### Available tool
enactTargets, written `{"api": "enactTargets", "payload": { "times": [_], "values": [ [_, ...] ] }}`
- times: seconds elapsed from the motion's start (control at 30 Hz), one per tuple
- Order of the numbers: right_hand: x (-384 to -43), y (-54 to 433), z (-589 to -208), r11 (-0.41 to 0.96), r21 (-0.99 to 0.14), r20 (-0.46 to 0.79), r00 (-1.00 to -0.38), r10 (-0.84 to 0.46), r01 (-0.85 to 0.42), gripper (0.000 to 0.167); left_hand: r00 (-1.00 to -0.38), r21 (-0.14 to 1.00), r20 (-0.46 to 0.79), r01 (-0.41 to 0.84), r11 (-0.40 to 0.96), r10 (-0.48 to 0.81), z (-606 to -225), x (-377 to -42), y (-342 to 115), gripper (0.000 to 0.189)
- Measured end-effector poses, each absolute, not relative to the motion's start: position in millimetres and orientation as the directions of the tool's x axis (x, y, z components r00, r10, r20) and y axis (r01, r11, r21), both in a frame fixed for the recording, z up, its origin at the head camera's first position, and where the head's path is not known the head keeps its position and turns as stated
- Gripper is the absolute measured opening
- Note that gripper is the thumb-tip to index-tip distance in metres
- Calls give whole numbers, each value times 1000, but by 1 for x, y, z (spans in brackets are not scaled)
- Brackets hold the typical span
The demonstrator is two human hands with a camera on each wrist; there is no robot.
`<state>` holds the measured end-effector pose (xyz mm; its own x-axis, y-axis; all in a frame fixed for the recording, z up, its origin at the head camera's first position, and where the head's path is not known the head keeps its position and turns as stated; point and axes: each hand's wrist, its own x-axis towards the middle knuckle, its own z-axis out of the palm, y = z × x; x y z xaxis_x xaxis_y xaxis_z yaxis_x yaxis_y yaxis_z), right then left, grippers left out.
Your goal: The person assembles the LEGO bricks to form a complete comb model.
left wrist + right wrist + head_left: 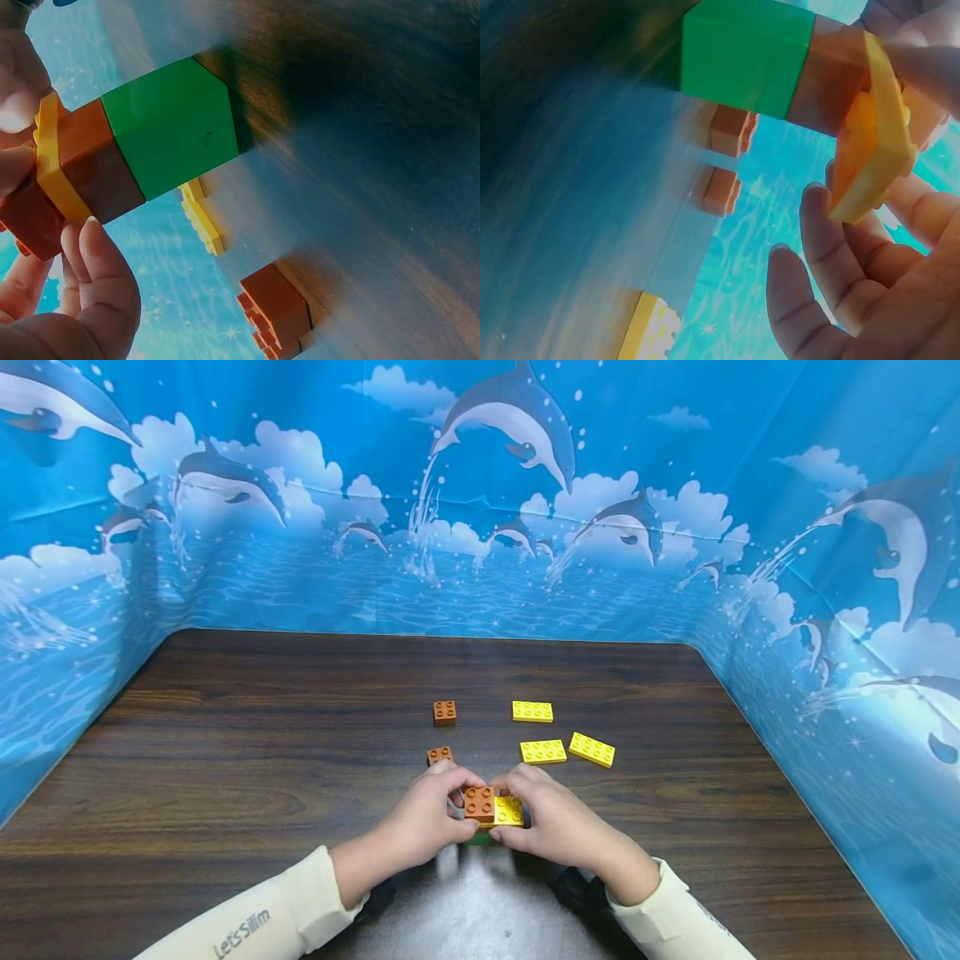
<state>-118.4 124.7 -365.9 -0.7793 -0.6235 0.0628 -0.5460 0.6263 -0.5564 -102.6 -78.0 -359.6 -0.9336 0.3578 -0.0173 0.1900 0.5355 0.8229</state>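
Observation:
In front of me stands a small stack of toy building bricks. A green block (172, 127) forms its base, with a brown brick (101, 161) above it. Over that lies a yellow plate (509, 812), which juts out past the stack to the right. A second brown brick (479, 804) sits on the plate's left half. My left hand (427, 817) pinches this upper brown brick, with fingertips also at the yellow plate. My right hand (561, 818) holds the plate's right end between thumb and fingers, the thumb in front.
Behind the stack are two loose brown bricks, one farther back (444, 712) and one near my left fingers (439, 755). Three loose yellow plates (532, 711) lie to their right on the dark wooden table (262, 735). A blue dolphin-print curtain (480, 585) surrounds the table's back and sides.

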Motion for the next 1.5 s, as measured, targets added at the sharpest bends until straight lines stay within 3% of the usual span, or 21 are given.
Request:
{"api": "enactTargets", "payload": {
  "times": [0.27, 0.63, 1.5],
  "values": [
    [-116, 124, -362, 599, -615, 104, -806, -583, -513, 31, -932, 817, -31, 185, 546, 362, -358, -103, -78, 35],
    [-115, 121, -360, 605, -638, 70, -819, -570, -476, 25, -928, 836, -19, 189, 515, 372, -361, -105, -81, 35],
    [-118, 123, -365, 566, -679, 57, -802, -594, -468, 23, -912, 877, -20, 180, 446, 409, -368, -109, -84, 34]
  ]
}}
